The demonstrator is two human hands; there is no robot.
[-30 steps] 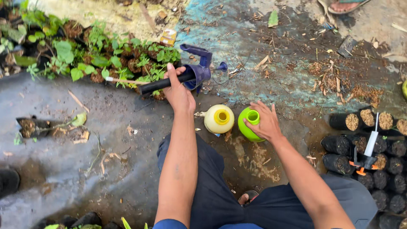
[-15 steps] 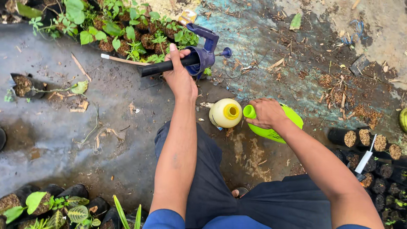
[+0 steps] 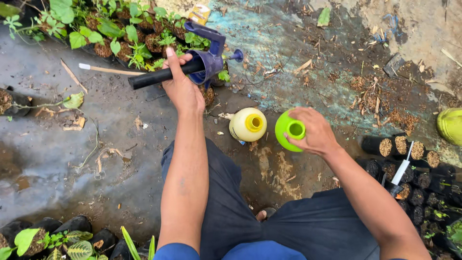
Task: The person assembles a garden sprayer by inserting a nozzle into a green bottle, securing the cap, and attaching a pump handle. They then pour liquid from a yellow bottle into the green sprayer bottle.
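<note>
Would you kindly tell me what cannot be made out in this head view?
- Green bottle: its body and contents, hidden under the right hand.
- Purple sprayer head: the grip, covered by the left hand.
- Cream bottle: contents, seen only from above.
- Yellow-green object: cut off by the right edge.

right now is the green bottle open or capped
Open: the green bottle under the right hand shows a bare round mouth, with no cap on it.
</note>
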